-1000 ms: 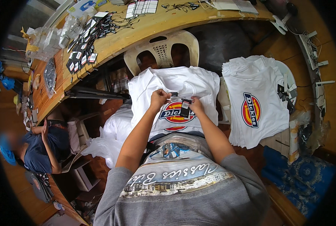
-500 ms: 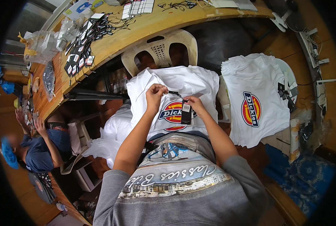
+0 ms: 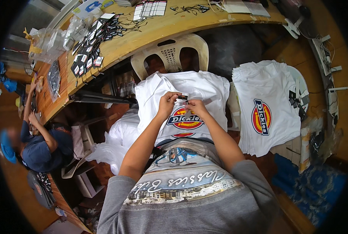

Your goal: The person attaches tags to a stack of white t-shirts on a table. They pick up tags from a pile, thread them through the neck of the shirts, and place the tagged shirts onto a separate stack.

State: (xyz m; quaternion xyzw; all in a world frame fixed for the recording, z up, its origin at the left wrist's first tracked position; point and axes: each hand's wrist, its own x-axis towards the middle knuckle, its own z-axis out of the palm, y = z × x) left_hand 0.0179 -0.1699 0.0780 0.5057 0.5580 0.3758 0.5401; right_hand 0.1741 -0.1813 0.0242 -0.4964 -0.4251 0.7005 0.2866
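A white T-shirt (image 3: 217, 87) with a red, yellow and blue chest print lies spread in front of me. Over its upper middle, my left hand (image 3: 167, 105) pinches a small black label (image 3: 183, 97). Close beside it, my right hand (image 3: 196, 108) is closed at the lower end of the same black piece. A small greyish blurred part (image 3: 188, 114) shows under the right fingers, likely the hang tag turned edge-on; most of it is hidden. Both hands are just above the cloth, fingertips nearly meeting.
A stack of white T-shirts (image 3: 248, 82) with black tags lies on a chair at right. Beyond the cream plastic chair (image 3: 170, 54), a wooden table (image 3: 142, 33) holds a heap of black hang tags (image 3: 89, 54) and plastic bags (image 3: 49, 43). At left, a co-worker (image 3: 45, 144) reaches over the bench.
My hands have drawn together, and the black hang tag with its white sticker no longer hangs in plain view below the right hand. The co-worker's arm now reaches farther over the bench.
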